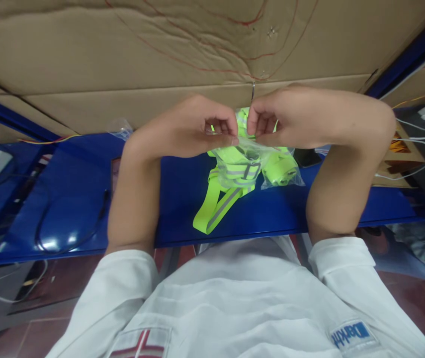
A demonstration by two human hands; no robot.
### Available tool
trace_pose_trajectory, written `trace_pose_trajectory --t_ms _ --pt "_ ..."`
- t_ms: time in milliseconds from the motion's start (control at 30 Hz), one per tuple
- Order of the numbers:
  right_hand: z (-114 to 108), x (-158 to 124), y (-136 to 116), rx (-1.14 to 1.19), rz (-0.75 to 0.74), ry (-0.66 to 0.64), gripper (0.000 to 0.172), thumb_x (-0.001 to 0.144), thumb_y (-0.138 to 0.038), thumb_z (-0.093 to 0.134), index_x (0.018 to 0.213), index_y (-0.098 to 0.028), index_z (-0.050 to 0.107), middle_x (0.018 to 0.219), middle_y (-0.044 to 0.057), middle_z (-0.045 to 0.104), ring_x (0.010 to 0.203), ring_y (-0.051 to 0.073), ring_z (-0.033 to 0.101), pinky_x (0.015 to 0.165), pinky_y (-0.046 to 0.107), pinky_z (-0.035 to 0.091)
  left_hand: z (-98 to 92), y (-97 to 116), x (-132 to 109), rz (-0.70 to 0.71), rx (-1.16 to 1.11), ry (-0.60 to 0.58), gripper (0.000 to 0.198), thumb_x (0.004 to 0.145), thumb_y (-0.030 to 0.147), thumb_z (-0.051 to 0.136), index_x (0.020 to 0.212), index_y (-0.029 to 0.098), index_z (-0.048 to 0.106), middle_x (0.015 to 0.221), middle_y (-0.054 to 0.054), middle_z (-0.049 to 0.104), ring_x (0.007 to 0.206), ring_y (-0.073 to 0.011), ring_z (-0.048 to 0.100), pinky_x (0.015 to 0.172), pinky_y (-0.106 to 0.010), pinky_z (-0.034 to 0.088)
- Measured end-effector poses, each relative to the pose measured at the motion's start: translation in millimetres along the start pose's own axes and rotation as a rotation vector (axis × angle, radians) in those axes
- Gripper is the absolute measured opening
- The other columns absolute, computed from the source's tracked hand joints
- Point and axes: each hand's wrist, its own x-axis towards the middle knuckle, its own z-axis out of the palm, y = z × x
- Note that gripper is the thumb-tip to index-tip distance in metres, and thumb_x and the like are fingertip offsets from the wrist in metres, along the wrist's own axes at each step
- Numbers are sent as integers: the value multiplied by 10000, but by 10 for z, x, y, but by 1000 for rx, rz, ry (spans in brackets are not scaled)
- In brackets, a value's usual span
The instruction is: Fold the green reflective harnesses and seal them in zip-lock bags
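My left hand pinches the upper edge of a clear plastic bag, fingers closed. Close beside it on the right, my right hand holds the same edge with curled fingers. Inside the bag lies a folded neon yellow-green strap with grey reflective stripes. A loop of similar strap hangs out below it over the blue table. Just to the right rests a second clear bag with a rolled neon strap. More neon strap shows behind my fingers, partly hidden.
The blue table has a cardboard wall behind it. A black cable lies at left, crumpled plastic at the back. Rightward are a dark phone-like object, a cardboard piece and white cables.
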Motion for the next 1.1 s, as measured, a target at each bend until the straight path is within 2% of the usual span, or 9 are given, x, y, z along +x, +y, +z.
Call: trace_pose_trajectory --t_ms 167,233,367,467,567,667,800,933,1100 --pt "35 34 59 18 -37 10 317 892 -147 504 1162 -222 654 982 34 713 775 164 584 653 265 377 -6 -8 -10 43 15 -13 202 940 327 637 979 167 755 847 13 753 702 -73 607 691 -211 477" --pt "45 51 62 9 -35 15 303 905 -160 509 1158 -217 665 979 32 715 764 161 579 655 262 375 -1 -14 -12 79 54 -6 193 948 303 622 1012 183 760 830 14 742 686 -77 596 678 -214 464" --pt "47 65 33 -5 -34 8 228 926 -263 559 1119 -231 677 974 28 724 731 167 583 641 268 378 8 -5 -11 116 102 5 246 963 345 590 1045 195 766 837 16 746 698 -78 609 664 -198 449" --pt "43 61 10 2 -17 11 209 900 -282 582 1082 -249 681 934 9 723 722 169 593 642 264 379 8 20 -6 81 83 -18 299 959 394 569 1036 184 766 885 14 766 732 -68 629 681 -175 460" --pt "36 50 -6 -12 -37 27 134 908 -326 557 932 -241 658 808 -7 656 650 153 520 611 277 350 5 42 -5 51 66 -23 298 953 372 573 1046 164 766 896 15 765 749 -54 626 694 -159 456" --pt "24 38 -9 -46 -70 58 203 941 -333 500 810 -211 596 701 -9 548 595 130 412 582 288 303 0 48 -10 74 40 -5 271 959 332 576 1039 155 764 874 14 754 735 -52 616 681 -165 451" --pt "15 50 36 -37 -113 14 223 984 -290 456 905 -204 646 744 -3 589 625 128 455 595 277 313 -5 28 -16 81 63 -7 257 960 335 576 1036 169 758 861 22 741 732 -63 614 700 -191 472" --pt "11 72 79 -42 -131 10 169 960 -227 489 942 -205 656 769 -5 615 628 124 481 584 278 307 13 -5 -2 58 113 24 288 961 379 583 1041 158 750 915 3 740 776 -77 603 764 -225 505" --pt "3 55 50 28 -51 31 157 952 -334 599 1010 -221 693 879 3 702 680 139 550 609 278 356 44 -26 31 21 88 64 256 951 362 626 1014 142 741 832 14 711 740 -66 587 739 -217 470"
